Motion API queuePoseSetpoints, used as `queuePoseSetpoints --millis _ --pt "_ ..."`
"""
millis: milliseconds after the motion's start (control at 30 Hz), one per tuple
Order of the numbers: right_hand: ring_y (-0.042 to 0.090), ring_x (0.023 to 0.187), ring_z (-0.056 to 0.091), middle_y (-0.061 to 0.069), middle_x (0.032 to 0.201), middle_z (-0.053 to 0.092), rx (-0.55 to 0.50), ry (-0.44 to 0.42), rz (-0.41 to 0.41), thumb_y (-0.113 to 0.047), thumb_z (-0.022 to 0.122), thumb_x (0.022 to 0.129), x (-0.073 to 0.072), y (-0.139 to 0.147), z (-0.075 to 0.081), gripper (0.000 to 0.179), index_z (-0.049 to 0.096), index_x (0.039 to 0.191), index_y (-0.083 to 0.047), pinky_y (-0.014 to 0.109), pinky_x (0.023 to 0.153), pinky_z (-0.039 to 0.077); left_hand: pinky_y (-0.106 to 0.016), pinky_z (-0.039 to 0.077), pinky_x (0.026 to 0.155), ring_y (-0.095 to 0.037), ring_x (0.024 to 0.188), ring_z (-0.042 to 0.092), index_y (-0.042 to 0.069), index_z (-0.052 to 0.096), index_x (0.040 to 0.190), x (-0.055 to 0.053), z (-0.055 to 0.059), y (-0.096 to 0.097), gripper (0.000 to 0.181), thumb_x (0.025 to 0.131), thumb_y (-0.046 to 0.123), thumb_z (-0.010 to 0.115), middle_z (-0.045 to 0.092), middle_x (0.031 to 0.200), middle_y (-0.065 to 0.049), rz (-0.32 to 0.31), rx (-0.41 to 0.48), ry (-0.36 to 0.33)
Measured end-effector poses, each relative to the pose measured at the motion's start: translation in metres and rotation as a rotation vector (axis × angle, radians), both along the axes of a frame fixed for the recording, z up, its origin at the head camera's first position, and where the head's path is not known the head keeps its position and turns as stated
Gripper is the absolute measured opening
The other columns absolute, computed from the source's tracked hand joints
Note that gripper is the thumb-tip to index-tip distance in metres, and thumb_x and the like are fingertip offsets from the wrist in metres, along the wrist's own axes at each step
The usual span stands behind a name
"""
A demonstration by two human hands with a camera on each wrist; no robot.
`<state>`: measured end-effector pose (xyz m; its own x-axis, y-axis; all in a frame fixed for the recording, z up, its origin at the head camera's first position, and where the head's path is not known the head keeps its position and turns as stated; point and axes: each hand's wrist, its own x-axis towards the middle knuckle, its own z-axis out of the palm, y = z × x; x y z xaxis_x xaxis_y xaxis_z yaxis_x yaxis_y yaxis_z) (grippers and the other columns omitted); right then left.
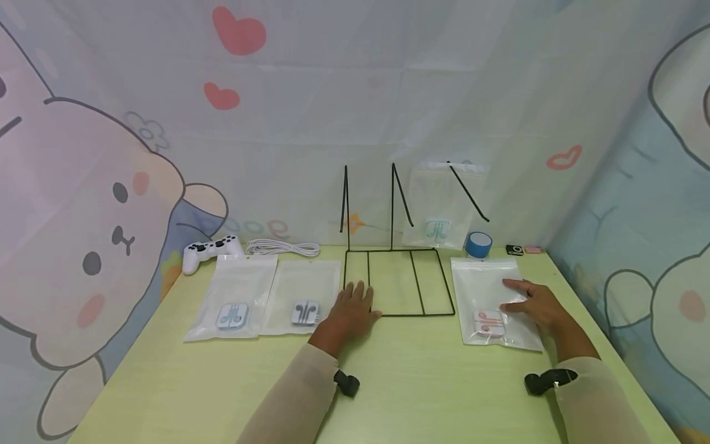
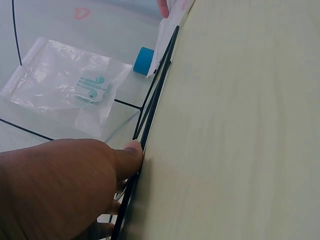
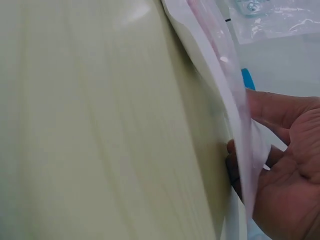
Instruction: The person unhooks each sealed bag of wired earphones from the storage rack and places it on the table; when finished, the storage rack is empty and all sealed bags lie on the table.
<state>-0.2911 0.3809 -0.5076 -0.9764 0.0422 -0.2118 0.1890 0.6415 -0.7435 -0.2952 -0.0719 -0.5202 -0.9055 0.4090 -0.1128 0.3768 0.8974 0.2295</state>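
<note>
My left hand (image 1: 354, 313) lies with spread, fairly straight fingers on the front left of the black wire rack (image 1: 399, 315); its thumb touches the front bar in the left wrist view. At the right edge of a clear zip bag (image 1: 479, 280), my right hand (image 1: 540, 306) pinches the plastic. Fingers show on both faces of that bag in the right wrist view, and its near edge is lifted off the table. Inside lies a pink earphone case (image 1: 489, 323). Another bag (image 1: 420, 197) with teal earphones (image 1: 438, 229) hangs from the rack's right hook.
Two more bagged earphone sets (image 1: 232, 316) (image 1: 305, 312) lie left of the rack. Behind them are a white game controller (image 1: 211, 250) and a coiled white cable (image 1: 283, 247). A blue tape roll (image 1: 478, 245) and a small black device (image 1: 514, 250) stand back right.
</note>
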Motion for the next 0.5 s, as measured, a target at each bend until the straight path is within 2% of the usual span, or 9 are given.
queuePoseSetpoints --millis 167,267,400,500 --pt "0.068 0.157 0.024 0.043 0.173 0.019 0.042 0.016 -0.005 -0.024 0.087 0.094 0.004 0.004 0.004 0.095 0.034 0.170 -0.007 0.079 0.124 0.031 -0.056 0.022 0.138 -0.044 0.170 0.019 0.007 0.029 0.173 0.001 0.002 0.000 0.071 0.117 0.047 0.044 0.023 0.182 -0.020 -0.001 0.001 0.011" --pt "0.066 0.151 0.038 0.047 0.170 0.020 0.031 0.022 -0.028 -0.023 0.084 0.096 0.005 0.007 0.007 0.094 0.031 0.171 -0.006 0.077 0.122 0.036 -0.056 0.022 0.139 -0.044 0.170 0.019 0.007 0.029 0.173 0.001 0.003 0.000 0.070 0.117 0.047 0.044 0.023 0.182 -0.020 0.001 -0.002 0.013" --pt "0.065 0.151 0.036 0.047 0.170 0.018 0.006 0.040 -0.043 -0.017 0.081 0.098 0.004 0.011 0.012 0.090 0.030 0.170 0.000 0.073 0.120 0.042 -0.056 0.021 0.139 -0.044 0.170 0.019 0.007 0.029 0.173 0.001 0.004 0.000 0.070 0.117 0.046 0.044 0.023 0.182 -0.020 0.005 0.000 0.009" --pt "0.066 0.157 0.024 0.044 0.172 0.018 0.010 0.058 -0.043 -0.017 0.081 0.098 0.003 0.012 0.015 0.089 0.031 0.169 0.002 0.075 0.122 0.040 -0.056 0.022 0.139 -0.044 0.170 0.019 0.007 0.029 0.173 0.001 0.003 0.000 0.070 0.117 0.047 0.044 0.023 0.182 -0.020 0.003 0.001 0.010"
